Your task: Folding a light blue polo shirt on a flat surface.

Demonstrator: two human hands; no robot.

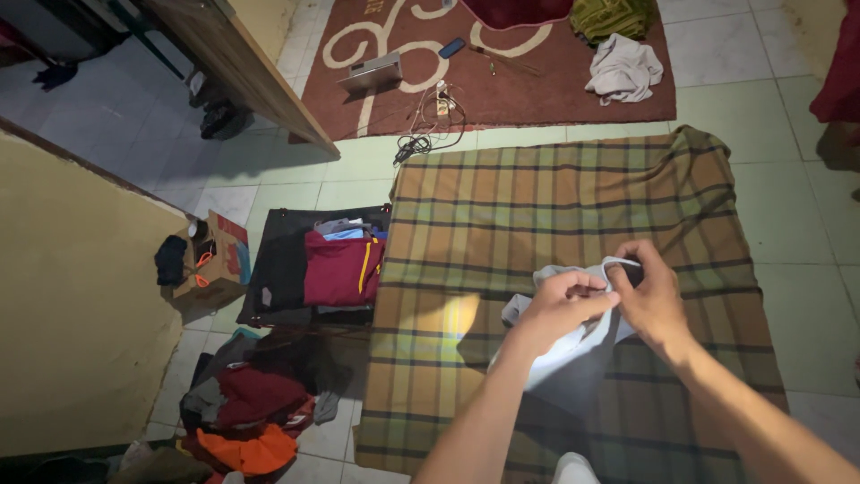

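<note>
**First speaker:** Two bare forearms rise from the bottom edge. What do the hands grip?

**Second speaker:** Both are closed together on a small pale grey-white cloth garment (573, 323). The left hand (563, 309) pinches its upper edge from the nine o'clock side; the right hand (652, 300) clamps the same edge from three o'clock, fingers curled over a rolled hem.

**First speaker:** Which way does the garment lie from them?

**Second speaker:** It hangs from the hands toward seven o'clock, so its long axis runs from about one o'clock down to seven. The hands touch it equally; neither is nearer. Below it lies a large brown, green and yellow plaid blanket (555, 206) spread flat on the pale tiled floor (770, 116).

**First speaker:** Any packages or labels?

**Second speaker:** At nine o'clock, well apart, an open dark suitcase (282, 269) holds a folded maroon garment with a yellow stripe (343, 269). Beside it, further toward nine, sits a small brown cardboard box with red and orange panels (219, 255); its print is too small to tell. At seven o'clock is a heap of maroon and orange clothes (251, 417). At twelve o'clock, a maroon rug with cream swirls (502, 90) carries a crumpled white cloth (624, 69).
</note>
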